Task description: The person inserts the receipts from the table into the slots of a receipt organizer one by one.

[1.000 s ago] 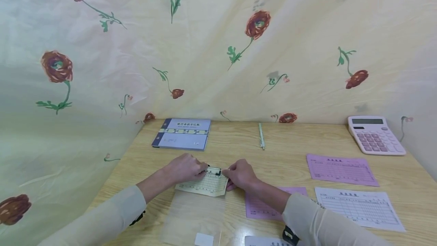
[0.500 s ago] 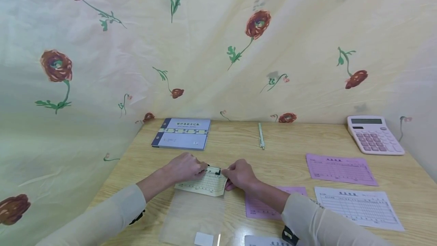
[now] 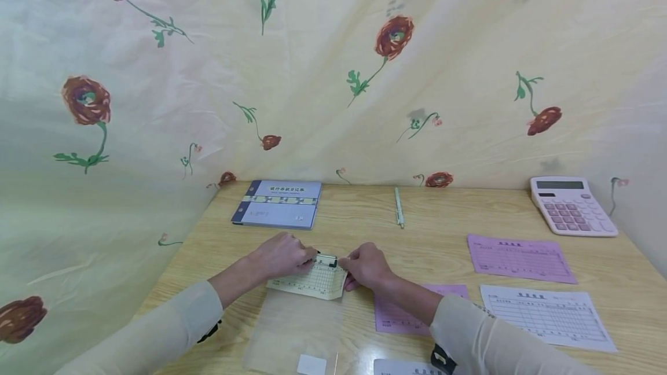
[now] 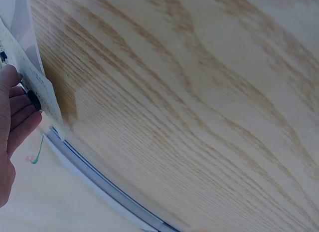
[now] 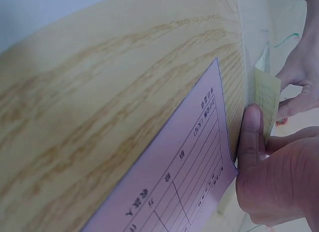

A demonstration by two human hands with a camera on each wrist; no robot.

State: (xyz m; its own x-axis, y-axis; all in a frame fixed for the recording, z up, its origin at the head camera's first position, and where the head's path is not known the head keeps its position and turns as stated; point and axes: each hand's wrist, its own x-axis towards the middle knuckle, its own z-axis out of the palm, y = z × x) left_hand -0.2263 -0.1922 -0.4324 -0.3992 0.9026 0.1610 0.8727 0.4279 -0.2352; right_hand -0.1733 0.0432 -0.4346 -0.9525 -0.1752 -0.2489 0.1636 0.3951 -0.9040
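In the head view a pale yellow ruled form (image 3: 312,281) lies over the upper end of a clear plastic sleeve (image 3: 292,328). A dark binder clip (image 3: 327,260) sits at the form's top edge. My left hand (image 3: 281,257) holds the clip's left side, thumb over the paper; the left wrist view shows its fingers behind the dark clip (image 4: 31,96). Opposite, my right hand (image 3: 369,266) pinches the form's right edge beside the clip, where the paper bends. Fingers partly hide the clip, and I cannot tell whether its jaws grip the paper.
Purple slips (image 3: 521,259) and white slips (image 3: 547,317) lie to the right, one purple slip partly under my right forearm. A blue account book (image 3: 281,206), a pen (image 3: 399,208) and a calculator (image 3: 573,206) line the table's back, before a flowered curtain (image 3: 323,74).
Both hands keep their hold on the clip and form in the same place. Only a very slight shift shows in the form and sleeve.
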